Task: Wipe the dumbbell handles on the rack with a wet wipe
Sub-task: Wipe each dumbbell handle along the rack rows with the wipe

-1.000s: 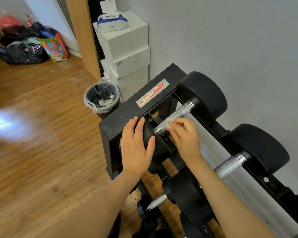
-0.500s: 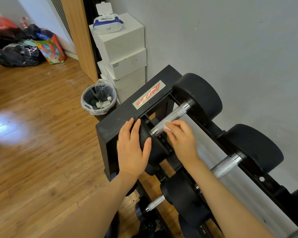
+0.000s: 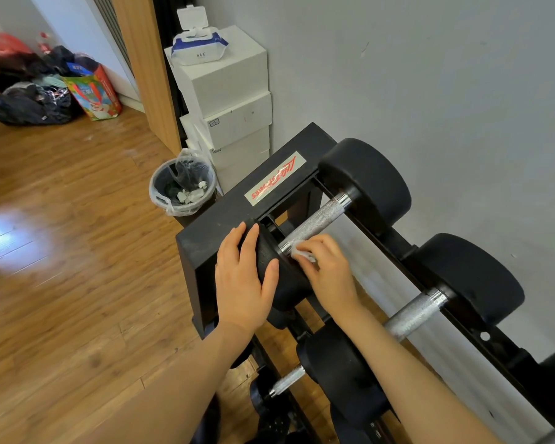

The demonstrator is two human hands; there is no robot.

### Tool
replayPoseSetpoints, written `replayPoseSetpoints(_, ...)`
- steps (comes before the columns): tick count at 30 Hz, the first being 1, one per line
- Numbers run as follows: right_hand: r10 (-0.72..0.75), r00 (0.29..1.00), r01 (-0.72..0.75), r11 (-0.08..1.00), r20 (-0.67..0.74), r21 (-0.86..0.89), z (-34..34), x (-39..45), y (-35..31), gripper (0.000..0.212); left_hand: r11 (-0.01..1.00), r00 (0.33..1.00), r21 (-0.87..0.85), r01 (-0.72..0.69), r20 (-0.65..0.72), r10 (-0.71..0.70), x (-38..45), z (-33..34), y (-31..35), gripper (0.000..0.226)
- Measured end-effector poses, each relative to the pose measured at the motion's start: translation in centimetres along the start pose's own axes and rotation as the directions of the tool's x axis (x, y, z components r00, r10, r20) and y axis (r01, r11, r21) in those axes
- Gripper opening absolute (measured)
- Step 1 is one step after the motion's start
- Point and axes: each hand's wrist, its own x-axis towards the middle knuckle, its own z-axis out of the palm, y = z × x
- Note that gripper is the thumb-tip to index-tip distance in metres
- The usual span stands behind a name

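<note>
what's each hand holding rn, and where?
Right hand: wet wipe under its fingers, on the handle's near end. Left hand: near weight head, steadied from outside.

Grey wall, wooden floor, stacked white boxes.

Black dumbbell rack against grey wall, dumbbells on its rails, wooden floor beneath
</note>
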Motion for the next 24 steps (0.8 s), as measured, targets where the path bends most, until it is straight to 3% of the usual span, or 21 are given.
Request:
replayPoseSetpoints(5,0.14,0.977,-0.129,0.989,-0.16,0.074,-0.22,0.19,-0.11,0.017,1.0,1.0,-0.005,0.006,-0.003,-0.006,0.01,0.01,0.05,0.063)
replayPoseSetpoints(10,0.08,0.996,-0.076,0.993,-0.045,0.091,-0.04,-0.28,-0.63,0.015,1.0,1.0,-0.007,0.011,-0.009,-0.011,-0.02,0.19,-0.13,0.063)
replayPoseSetpoints(16,0.223,0.927,-0.181,0.97,-0.303,0.16,0.0,0.37,-0.18,0.017,1.0,1.0,-0.007,0.01,-0.011,-0.01,-0.07,0.16,-0.01,0.063)
replayPoseSetpoints(21,0.082,0.996,-0.075,0.986,-0.039,0.15,0.16,-0.22,-0.62,0.013,1.0,1.0,-0.014,0.013,-0.016,-0.013,-0.05,0.21,0.01,0.062)
replayPoseSetpoints(24,0.095,0.991,-0.084,0.988,-0.09,0.126,0.14,-0.1,-0.64,0.014,1.0,1.0,-0.013,0.013,-0.01,-0.013,-0.1,0.11,0.09,0.063)
